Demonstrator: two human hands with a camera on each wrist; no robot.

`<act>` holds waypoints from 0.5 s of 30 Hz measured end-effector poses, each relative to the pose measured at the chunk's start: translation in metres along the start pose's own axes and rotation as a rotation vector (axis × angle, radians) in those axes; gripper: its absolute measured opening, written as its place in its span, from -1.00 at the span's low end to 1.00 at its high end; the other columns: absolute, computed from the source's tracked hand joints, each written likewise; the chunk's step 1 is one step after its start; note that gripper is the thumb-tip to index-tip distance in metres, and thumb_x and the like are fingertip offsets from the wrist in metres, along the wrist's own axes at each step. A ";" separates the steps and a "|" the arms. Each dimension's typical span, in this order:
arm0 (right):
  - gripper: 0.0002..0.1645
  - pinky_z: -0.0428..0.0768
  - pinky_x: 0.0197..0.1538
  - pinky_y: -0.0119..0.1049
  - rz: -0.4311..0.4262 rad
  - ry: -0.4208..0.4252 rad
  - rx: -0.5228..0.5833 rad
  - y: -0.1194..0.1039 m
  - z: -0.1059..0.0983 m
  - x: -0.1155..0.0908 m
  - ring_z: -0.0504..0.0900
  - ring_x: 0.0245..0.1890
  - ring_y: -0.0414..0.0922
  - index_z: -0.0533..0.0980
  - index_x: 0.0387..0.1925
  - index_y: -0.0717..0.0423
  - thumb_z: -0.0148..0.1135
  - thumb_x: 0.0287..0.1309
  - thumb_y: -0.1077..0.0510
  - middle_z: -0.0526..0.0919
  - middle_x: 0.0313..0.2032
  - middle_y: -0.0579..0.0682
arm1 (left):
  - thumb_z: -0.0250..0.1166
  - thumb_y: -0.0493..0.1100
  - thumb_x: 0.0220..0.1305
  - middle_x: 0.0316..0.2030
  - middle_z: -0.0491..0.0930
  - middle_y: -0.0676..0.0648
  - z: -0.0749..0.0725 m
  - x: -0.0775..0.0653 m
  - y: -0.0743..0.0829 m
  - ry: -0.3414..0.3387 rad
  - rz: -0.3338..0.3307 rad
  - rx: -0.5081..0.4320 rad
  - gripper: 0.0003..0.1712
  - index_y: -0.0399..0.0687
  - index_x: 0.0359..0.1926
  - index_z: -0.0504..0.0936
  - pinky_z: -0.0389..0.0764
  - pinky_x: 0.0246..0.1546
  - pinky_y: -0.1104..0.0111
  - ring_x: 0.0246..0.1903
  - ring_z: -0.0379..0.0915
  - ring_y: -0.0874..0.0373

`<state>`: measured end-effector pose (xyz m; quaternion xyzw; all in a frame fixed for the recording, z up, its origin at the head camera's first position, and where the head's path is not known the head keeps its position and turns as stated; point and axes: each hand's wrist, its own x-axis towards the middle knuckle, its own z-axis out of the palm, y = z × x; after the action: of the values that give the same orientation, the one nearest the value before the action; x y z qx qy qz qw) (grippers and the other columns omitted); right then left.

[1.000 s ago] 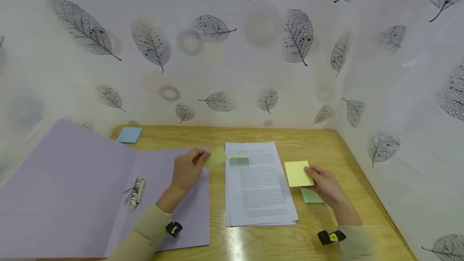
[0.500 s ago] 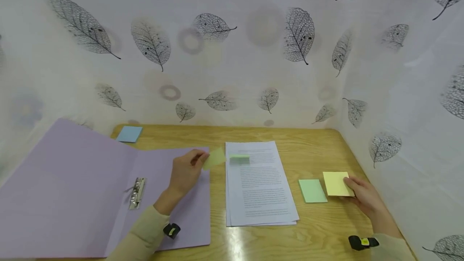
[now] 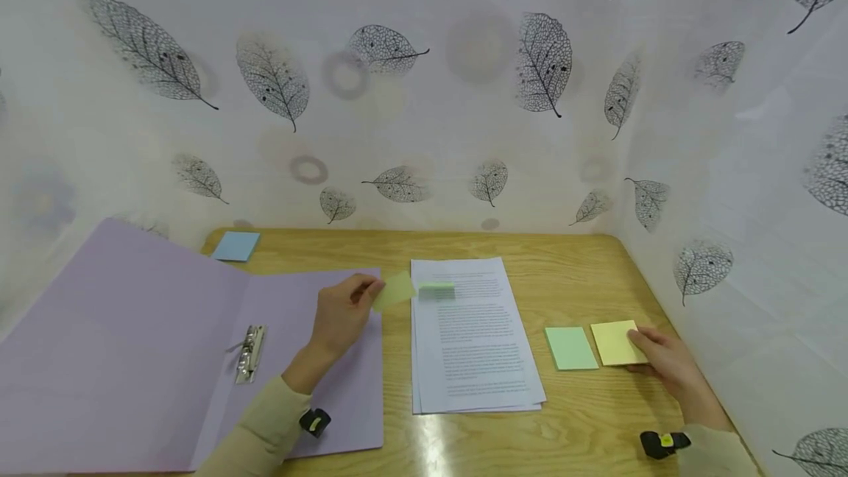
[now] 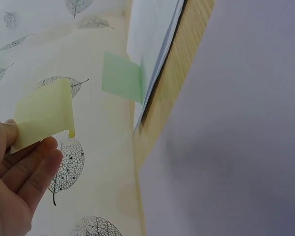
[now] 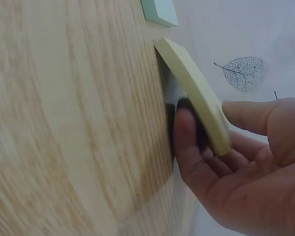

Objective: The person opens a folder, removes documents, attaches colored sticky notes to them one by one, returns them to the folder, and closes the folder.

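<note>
- Left hand: thumb and finger pinch a yellow sticky note by one edge, parted only by the thin sheet.
- That note is in the air just left of the top of the stack of printed pages. It points from the fingertips toward the stack, its face slanted; it is pale, squarish with sides nearly equal, and curled along the edge opposite the fingers.
- Right hand: thumb on the top face, fingers curled beneath, parted little more than the thickness of the yellow sticky-note pad it grips.
- The pad is right of the stack, tilted, with its edge facing the stack lowest and the gripped side raised; whether that low edge touches the wood I cannot tell. It is squarish, thick and plain.
- On the stack's upper left, a green sticky note stands up from the page.
- Just right of the stack lies a green sticky-note pad.
- Left of the stack, a lilac binder lies open; beyond it, a blue sticky-note pad.
</note>
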<state>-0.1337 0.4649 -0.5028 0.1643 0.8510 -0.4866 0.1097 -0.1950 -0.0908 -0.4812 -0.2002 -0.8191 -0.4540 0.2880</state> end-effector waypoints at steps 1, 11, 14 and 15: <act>-0.12 0.70 -0.12 -0.43 0.004 0.020 -0.042 -0.001 -0.001 0.000 0.60 0.23 0.17 0.00 0.55 0.57 -0.12 0.68 -0.11 0.29 0.39 0.62 | 0.53 -0.34 0.22 -0.39 0.83 -0.14 0.000 0.000 0.000 0.000 0.001 -0.001 -0.92 -0.21 -0.26 0.80 0.75 -0.42 0.41 -0.45 0.78 0.08; -0.23 0.66 -0.18 -0.32 -0.026 0.179 -0.241 -0.006 -0.008 -0.007 0.72 -0.02 0.10 0.32 0.42 0.53 -0.02 0.62 -0.10 0.46 0.34 0.55 | 0.53 -0.37 0.21 -0.39 0.82 -0.15 0.002 0.002 0.003 0.001 0.019 -0.014 -0.89 -0.22 -0.24 0.80 0.70 -0.43 0.50 -0.49 0.74 0.11; -0.25 0.64 -0.18 -0.36 -0.040 0.213 -0.263 -0.008 -0.007 -0.009 0.58 0.22 0.39 0.38 0.39 0.50 0.02 0.60 -0.11 0.47 0.34 0.54 | 0.52 -0.39 0.20 -0.39 0.82 -0.15 0.004 0.002 0.003 -0.002 0.030 -0.025 -0.89 -0.22 -0.23 0.80 0.69 -0.44 0.52 -0.50 0.74 0.12; -0.25 0.64 -0.17 -0.39 -0.046 0.214 -0.253 -0.010 -0.006 -0.009 0.59 0.22 0.36 0.39 0.39 0.49 0.03 0.59 -0.11 0.48 0.33 0.53 | 0.52 -0.39 0.21 -0.39 0.82 -0.15 0.005 0.002 0.003 -0.004 0.034 -0.029 -0.90 -0.23 -0.23 0.80 0.69 -0.43 0.52 -0.50 0.73 0.12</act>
<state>-0.1292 0.4634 -0.4886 0.1808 0.9158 -0.3575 0.0271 -0.1960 -0.0849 -0.4802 -0.2193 -0.8094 -0.4605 0.2909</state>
